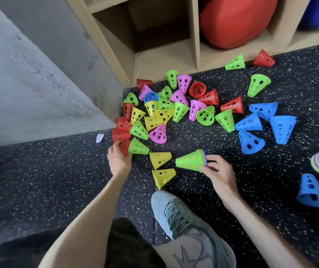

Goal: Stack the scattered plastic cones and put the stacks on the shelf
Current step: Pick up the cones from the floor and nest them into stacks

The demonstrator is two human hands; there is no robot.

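Cones all over the floor in front of the shelf (174,60)

Right hand (219,174) has its grip pinched round the rim of a nested stack (191,161), green one outermost, lying sideways well below the shelf. Left hand (118,160) has its fingers curled on a red cone (124,147) at the pile's (174,109) near-left edge, two yellow cones (161,167) between the hands

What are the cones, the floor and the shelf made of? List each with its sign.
Cones: thin moulded plastic, likely, with bright even colour, punched holes and a slight sheen.
Floor: probably rubber matting, matt black with pale flecks.
Shelf: looks like wood or laminated board, with flat tan panels; which one is unclear.
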